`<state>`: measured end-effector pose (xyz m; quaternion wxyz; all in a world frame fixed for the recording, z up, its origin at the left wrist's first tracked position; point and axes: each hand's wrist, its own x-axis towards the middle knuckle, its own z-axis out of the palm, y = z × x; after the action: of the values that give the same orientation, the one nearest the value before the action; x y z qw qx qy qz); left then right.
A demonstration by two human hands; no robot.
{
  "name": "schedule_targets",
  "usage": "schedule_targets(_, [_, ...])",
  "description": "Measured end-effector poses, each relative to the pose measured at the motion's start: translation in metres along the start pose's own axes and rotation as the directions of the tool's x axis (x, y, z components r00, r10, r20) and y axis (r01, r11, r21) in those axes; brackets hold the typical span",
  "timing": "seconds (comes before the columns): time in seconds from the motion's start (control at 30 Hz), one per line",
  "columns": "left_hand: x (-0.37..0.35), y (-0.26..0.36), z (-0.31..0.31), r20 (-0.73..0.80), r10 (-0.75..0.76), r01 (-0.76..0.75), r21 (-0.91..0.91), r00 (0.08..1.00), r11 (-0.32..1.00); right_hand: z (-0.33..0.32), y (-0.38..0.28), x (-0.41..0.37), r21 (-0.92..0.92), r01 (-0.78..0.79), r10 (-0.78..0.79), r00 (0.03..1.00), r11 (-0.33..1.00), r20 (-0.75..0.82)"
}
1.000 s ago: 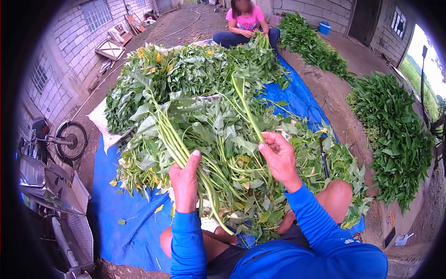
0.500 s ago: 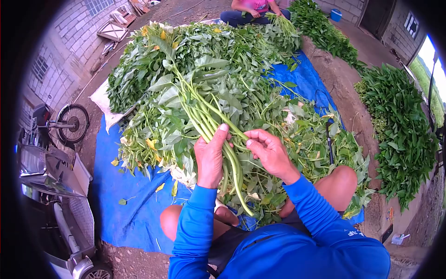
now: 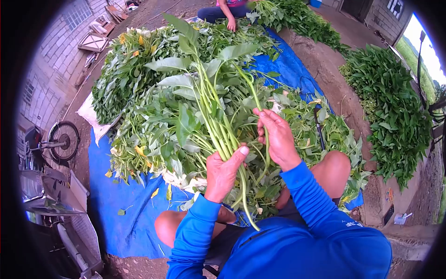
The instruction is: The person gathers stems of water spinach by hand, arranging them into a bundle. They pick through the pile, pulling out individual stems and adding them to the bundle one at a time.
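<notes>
My left hand (image 3: pixel 222 176) is closed around a bunch of water spinach stems (image 3: pixel 215 128), thumb lying across them. Long leaves fan out from the top of the bunch, and one pale stem end hangs down to my lap. To its right, my right hand (image 3: pixel 279 137) pinches a single water spinach stem (image 3: pixel 254 93) between thumb and fingers, apart from the bunch. Below and beyond both hands spreads a big heap of leafy greens (image 3: pixel 151 109), with some yellow leaves mixed in.
A blue tarp (image 3: pixel 123 209) lies under the heap. Another person (image 3: pixel 225 11) sits at its far edge. More bundled greens (image 3: pixel 395 111) line the right side. A dark thin tool (image 3: pixel 319 128) lies among the leaves. At left are a wheel (image 3: pixel 63 141) and a metal vehicle part (image 3: pixel 55 190).
My right hand has drawn one stem away from the bunch to the right and now holds it upright. My left hand has moved slightly down and right with the bunch.
</notes>
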<state>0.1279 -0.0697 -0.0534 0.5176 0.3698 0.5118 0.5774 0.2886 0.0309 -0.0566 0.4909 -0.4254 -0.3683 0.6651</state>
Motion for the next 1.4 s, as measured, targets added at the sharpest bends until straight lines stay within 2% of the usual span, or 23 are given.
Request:
schedule_targets(0.07, [0.002,0.001,-0.002,-0.031,0.025,-0.026,-0.025,0.999,0.999,-0.029,-0.004,0.001,-0.048,0.075,-0.077,0.995,0.996,-0.056])
schedule_targets(0.13, [0.005,0.003,-0.010,-0.084,0.011,-0.009,0.025,0.996,1.000,-0.046,-0.011,-0.005,-0.132,0.156,-0.169,0.981,0.979,-0.095])
schedule_targets(0.2, [0.010,0.001,-0.016,-0.135,0.061,-0.042,0.140,0.989,0.989,-0.055,-0.014,-0.013,-0.150,0.213,-0.233,0.963,0.966,-0.133])
schedule_targets(0.27, [0.013,0.001,-0.015,-0.203,0.064,-0.040,0.119,0.977,0.992,-0.057,-0.013,-0.018,-0.190,0.281,-0.312,0.936,0.941,-0.165])
schedule_targets(0.4, [0.017,-0.002,-0.014,-0.193,0.062,-0.041,0.115,0.979,0.993,-0.047,-0.002,-0.024,-0.198,0.369,-0.395,0.912,0.908,-0.109])
schedule_targets(0.47, [0.017,0.000,-0.008,-0.135,-0.013,0.025,0.087,0.991,0.996,-0.032,0.007,-0.035,-0.169,0.270,-0.278,0.960,0.948,-0.025])
schedule_targets(0.53, [0.015,-0.001,0.004,-0.082,-0.095,0.093,-0.022,0.992,0.995,-0.010,0.022,-0.045,-0.141,0.192,-0.164,0.968,0.971,0.189])
schedule_targets(0.57, [0.017,-0.008,0.009,-0.075,-0.063,0.056,-0.098,0.995,0.994,0.006,0.028,-0.053,-0.061,0.147,-0.129,0.965,0.987,0.230])
schedule_targets(0.6, [0.021,-0.017,0.010,-0.066,-0.035,0.023,-0.175,0.997,0.984,0.011,0.043,-0.050,-0.093,0.217,-0.190,0.952,0.972,0.240])
schedule_targets(0.67, [0.028,-0.020,-0.001,0.005,-0.080,0.079,-0.211,0.997,0.974,0.017,0.038,-0.047,-0.150,0.195,-0.143,0.944,0.969,0.297])
schedule_targets(0.7, [0.030,-0.011,-0.005,0.000,-0.099,0.097,-0.211,0.995,0.973,0.015,0.039,-0.042,-0.170,0.171,-0.102,0.930,0.971,0.352])
schedule_targets(0.73, [0.028,-0.002,-0.008,-0.009,-0.129,0.124,-0.212,0.992,0.969,0.017,0.020,-0.045,-0.205,0.045,0.036,0.928,0.978,0.372])
schedule_targets(0.8, [0.035,0.003,-0.020,-0.079,-0.040,0.028,-0.153,0.996,0.988,0.013,0.005,-0.045,-0.200,0.177,-0.115,0.951,0.964,0.286])
schedule_targets(0.87, [0.036,0.014,-0.033,-0.098,-0.022,0.001,-0.210,0.995,0.978,-0.009,-0.002,-0.040,-0.290,0.165,-0.121,0.979,0.943,0.163])
schedule_targets(0.9, [0.037,0.014,-0.042,-0.092,0.006,-0.027,-0.234,0.996,0.972,-0.020,-0.006,-0.041,-0.386,0.100,-0.025,0.980,0.917,0.196])
schedule_targets(1.0, [0.036,0.019,-0.054,-0.138,0.032,-0.067,-0.257,0.990,0.964,-0.024,0.014,-0.071,-0.563,0.297,0.022,0.871,0.771,0.490])
schedule_targets(1.1, [0.037,0.020,-0.056,-0.159,0.042,-0.090,-0.309,0.986,0.947,-0.009,0.037,-0.089,-0.464,0.378,-0.072,0.830,0.801,0.553])
schedule_targets(1.2, [0.039,0.024,-0.058,-0.204,0.087,-0.144,-0.287,0.975,0.947,-0.012,0.035,-0.091,-0.342,-0.011,0.173,0.878,0.940,0.446])
schedule_targets(1.23, [0.040,0.026,-0.059,-0.227,0.092,-0.155,-0.276,0.969,0.949,-0.015,0.032,-0.090,-0.367,0.103,0.086,0.881,0.925,0.465])
schedule_targets(1.33, [0.041,0.027,-0.059,-0.247,0.091,-0.153,-0.245,0.965,0.957,-0.019,0.021,-0.085,-0.397,0.179,0.001,0.911,0.900,0.412])
schedule_targets(1.37, [0.042,0.025,-0.058,-0.237,0.102,-0.156,-0.220,0.966,0.963,-0.019,0.015,-0.082,-0.429,0.146,0.026,0.928,0.891,0.371])
schedule_targets(1.4, [0.042,0.024,-0.057,-0.226,0.112,-0.158,-0.193,0.968,0.969,-0.016,0.005,-0.081,-0.544,0.162,0.088,0.911,0.823,0.403])
